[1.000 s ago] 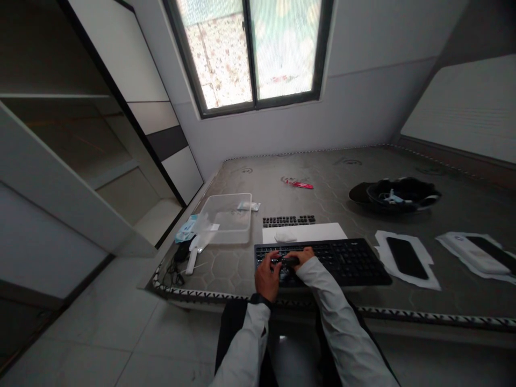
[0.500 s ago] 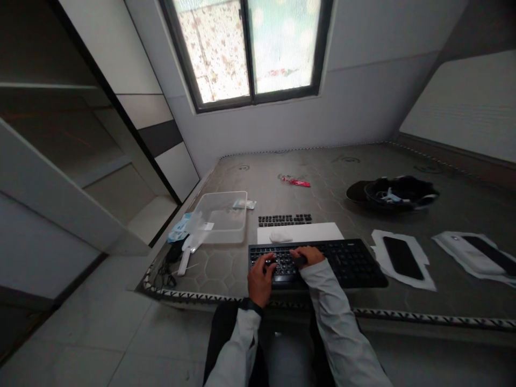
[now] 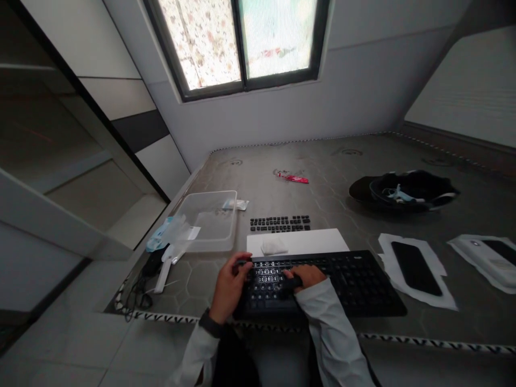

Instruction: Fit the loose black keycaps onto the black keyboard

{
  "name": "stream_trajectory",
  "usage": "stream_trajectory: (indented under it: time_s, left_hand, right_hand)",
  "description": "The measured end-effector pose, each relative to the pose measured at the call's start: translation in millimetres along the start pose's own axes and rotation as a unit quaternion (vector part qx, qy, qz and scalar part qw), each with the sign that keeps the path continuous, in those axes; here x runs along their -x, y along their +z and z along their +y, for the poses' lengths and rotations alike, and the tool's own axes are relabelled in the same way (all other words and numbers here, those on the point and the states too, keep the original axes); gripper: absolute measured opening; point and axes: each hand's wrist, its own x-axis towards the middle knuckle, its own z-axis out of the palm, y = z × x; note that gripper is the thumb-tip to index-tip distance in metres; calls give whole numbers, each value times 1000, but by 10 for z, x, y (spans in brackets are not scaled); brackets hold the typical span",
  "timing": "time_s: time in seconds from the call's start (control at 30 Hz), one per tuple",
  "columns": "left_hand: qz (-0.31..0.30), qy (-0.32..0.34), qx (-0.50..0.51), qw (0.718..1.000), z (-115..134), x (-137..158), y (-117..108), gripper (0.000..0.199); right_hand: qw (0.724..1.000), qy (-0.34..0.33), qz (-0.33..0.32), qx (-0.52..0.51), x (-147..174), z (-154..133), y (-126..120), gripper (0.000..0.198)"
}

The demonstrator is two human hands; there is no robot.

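A black keyboard (image 3: pixel 366 285) lies on the quilted surface in front of me; part of its left side shows exposed key sockets. My left hand (image 3: pixel 228 285) is curled around its upper left corner, thumb and forefinger gripping there. Over the left-middle keys, my right hand (image 3: pixel 309 276) is closed on a small dark tool (image 3: pixel 295 281) whose tip is hidden against the keys. Behind the keyboard is a white board (image 3: pixel 310 243) with a crumpled white wipe (image 3: pixel 274 246) on it. Farther back, loose black keycaps (image 3: pixel 280 221) are laid out in rows.
A clear plastic box (image 3: pixel 209 248) stands left, beside a blue packet (image 3: pixel 159 235), a white-handled brush (image 3: pixel 164 273) and dark cables (image 3: pixel 139 295). Right are a black cap (image 3: pixel 403 192), a phone-like black slab (image 3: pixel 415 267) on white paper and a white packet (image 3: pixel 484 255). A red packet (image 3: pixel 294 178) lies farther back.
My left hand has moved left from the keys to the keyboard's upper left corner. My right hand stays over the keys with the dark tool. The view has shifted slightly.
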Motion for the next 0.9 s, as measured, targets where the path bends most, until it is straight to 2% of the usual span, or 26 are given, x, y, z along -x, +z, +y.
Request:
stream_trajectory:
  time_s: [0.13, 0.23, 0.33, 0.43, 0.53, 0.73, 0.9]
  left_hand:
    - [-9, 90, -117, 989, 196, -629, -48, 25]
    - [-25, 178, -214, 960, 196, -1224, 16, 19]
    - [-66, 224, -337, 912, 90, -1770, 161, 20]
    - [-159, 229, -473, 836, -51, -2161, 349, 24]
    - [-236, 221, -543, 775, -186, -2390, 527, 24]
    - [-313, 200, -578, 727, -391, -2606, 750, 25]
    - [-330, 182, -604, 702, -445, -2717, 897, 25]
  right_hand:
    - [999, -18, 33, -32, -13, 1, -3, 41]
    - [997, -31, 62, -46, -30, -3, -2, 47]
    - [994, -32, 85, -69, -42, -10, -2, 47]
    - [990, -32, 101, -96, -48, -16, -4, 46]
    - [988, -37, 111, -106, -48, -17, -2, 46]
    - [982, -41, 122, -135, -35, -4, -2, 46]
    - [980, -43, 133, -142, -50, 2, -17, 46]
